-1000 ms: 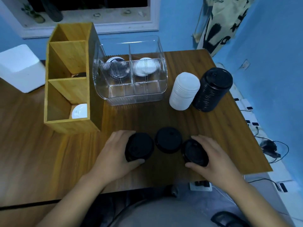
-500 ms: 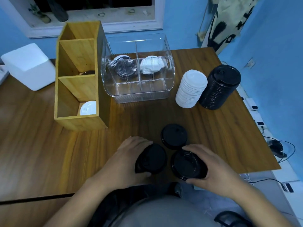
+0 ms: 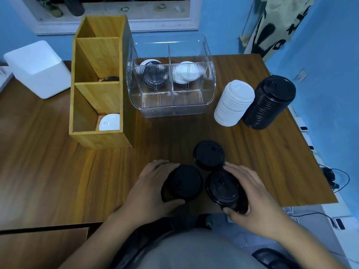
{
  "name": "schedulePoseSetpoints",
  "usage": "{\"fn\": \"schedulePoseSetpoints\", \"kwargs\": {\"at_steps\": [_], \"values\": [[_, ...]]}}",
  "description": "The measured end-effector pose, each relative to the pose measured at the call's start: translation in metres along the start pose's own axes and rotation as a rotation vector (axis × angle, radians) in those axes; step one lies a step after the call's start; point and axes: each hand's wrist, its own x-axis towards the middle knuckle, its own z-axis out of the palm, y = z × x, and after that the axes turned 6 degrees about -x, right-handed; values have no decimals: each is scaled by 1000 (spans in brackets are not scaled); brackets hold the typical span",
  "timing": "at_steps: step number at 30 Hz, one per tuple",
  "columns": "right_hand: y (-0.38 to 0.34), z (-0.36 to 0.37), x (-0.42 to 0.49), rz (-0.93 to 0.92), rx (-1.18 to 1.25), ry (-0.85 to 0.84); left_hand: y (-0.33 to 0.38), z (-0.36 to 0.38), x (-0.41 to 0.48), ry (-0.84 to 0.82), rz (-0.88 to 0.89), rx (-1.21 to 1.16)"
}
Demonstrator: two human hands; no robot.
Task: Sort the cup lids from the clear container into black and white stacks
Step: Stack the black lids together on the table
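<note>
Cup lids, all black, fill both hands at the front edge of the wooden surface (image 3: 48, 171). The left hand (image 3: 149, 189) is curled round 1 short black pile (image 3: 182, 182), the right hand (image 3: 252, 193) round a 2nd black pile (image 3: 223, 188). Within 1 second both were drawn in from either side of a 3rd black pile (image 3: 209, 154) and now sit just beside each other, likely for merging. The tall black stack (image 3: 269, 102) and white stack (image 3: 234, 102) wait well apart. The clear container (image 3: 171, 108) holds more of both colours.

head cam | looks steeply down, forward | close over table (image 3: 58, 171) near edge
</note>
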Motion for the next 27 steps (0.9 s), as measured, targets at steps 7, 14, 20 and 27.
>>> {"fn": "schedulePoseSetpoints", "kwargs": {"at_steps": [7, 14, 20, 27], "values": [[-4, 4, 4, 36, -24, 94, 0, -1, 0, -10, -53, -8], [-14, -26, 34, -176, -15, 34, 0, -4, 2, -28, -10, 0], [-31, -12, 50, -247, 69, -96, -1, -3, 5, -73, 27, 69], [-30, 24, 56, -326, -26, -108, -2, -2, 5, -55, 53, 47]]}}
